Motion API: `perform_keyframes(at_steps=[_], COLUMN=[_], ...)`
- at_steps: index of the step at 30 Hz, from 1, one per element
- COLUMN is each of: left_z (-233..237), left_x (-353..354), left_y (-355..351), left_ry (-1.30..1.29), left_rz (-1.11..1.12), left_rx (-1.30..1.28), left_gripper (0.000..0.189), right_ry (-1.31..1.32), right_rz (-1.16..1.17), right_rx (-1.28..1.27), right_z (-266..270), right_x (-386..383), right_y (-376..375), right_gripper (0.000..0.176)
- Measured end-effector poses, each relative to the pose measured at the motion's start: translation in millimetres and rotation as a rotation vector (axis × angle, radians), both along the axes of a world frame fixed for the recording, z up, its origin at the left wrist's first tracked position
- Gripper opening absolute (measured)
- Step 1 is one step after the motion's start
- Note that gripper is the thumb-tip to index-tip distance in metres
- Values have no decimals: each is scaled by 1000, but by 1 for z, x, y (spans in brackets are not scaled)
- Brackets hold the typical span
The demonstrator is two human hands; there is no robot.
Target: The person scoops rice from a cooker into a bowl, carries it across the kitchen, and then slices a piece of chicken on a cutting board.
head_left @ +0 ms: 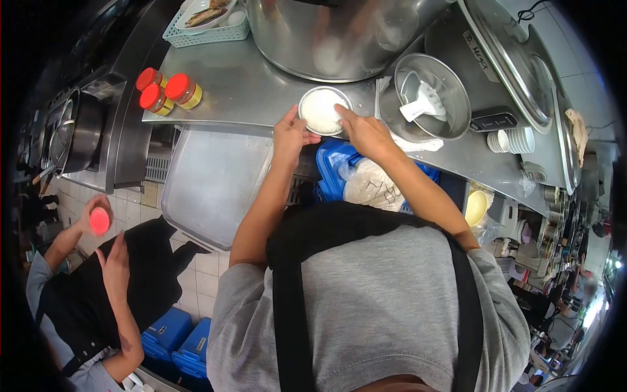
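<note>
A small round metal bowl (303,98) filled with white grains (321,110) is at the counter's front edge, in front of me. My left hand (290,134) holds it from the lower left, thumb at the rim and fingers curled beneath. My right hand (367,134) is at its right side, fingertips closed over the rim and touching the edge of the grains. Just right of that hand stands a larger steel mixing bowl (460,98) with a white plastic scoop (424,104) inside. Below my hands, a blue bin (334,160) contains a bulging, marked plastic bag (375,186).
A large steel pot (320,46) stands behind the bowl. Several red-lidded jars (184,90) are at the counter's left. A metal tray (212,179) juts out below. Stacked white cups (521,140) lie at right. At left, a co-worker's hand (98,212) holds a red-lidded container.
</note>
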State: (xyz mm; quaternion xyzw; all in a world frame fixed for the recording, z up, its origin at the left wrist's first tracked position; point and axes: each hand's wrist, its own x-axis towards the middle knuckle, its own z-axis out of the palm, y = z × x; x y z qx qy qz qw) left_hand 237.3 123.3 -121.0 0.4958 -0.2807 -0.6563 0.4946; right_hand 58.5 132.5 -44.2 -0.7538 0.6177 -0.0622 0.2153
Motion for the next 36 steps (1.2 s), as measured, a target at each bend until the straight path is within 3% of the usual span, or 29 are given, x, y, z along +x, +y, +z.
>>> perform_keyframes(at_steps=[3, 8, 12, 19, 24, 27, 29, 32, 34, 36], left_z=[2, 8, 6, 9, 5, 10, 8, 16, 11, 6], left_x=[-3, -18, -23, -22, -20, -19, -16, -14, -10, -7], left_y=[1, 11, 14, 15, 9, 13, 10, 7, 2, -3], left_ry=[27, 113, 154, 192, 175, 159, 134, 102, 80, 60], left_rz=[16, 128, 127, 144, 135, 102, 88, 61, 11, -29], left_rx=[-22, -52, -33, -33, -63, -54, -21, -23, -33, -42], left_gripper=[54, 61, 65, 66, 65, 65, 64, 64, 63, 62], right_ry=[-101, -265, -105, 28, -5, 75, -43, -58, 293, 401], right_rz=[16, -34, -81, 46, 38, 18, 137, -184, -397, -449], right_rx=[-41, -87, 62, -34, -194, -99, -273, -509, -423, -377], right_z=[-20, 0, -6, 10, -34, 9, 55, 110, 129, 115], right_x=[-13, -12, 2, 6, 16, 12, 8, -24, -62, -103], right_y=[-8, 10, 12, -2, 7, 7, 21, 36, 30, 12], right_gripper=[39, 43, 42, 41, 48, 49, 50, 52, 52, 51])
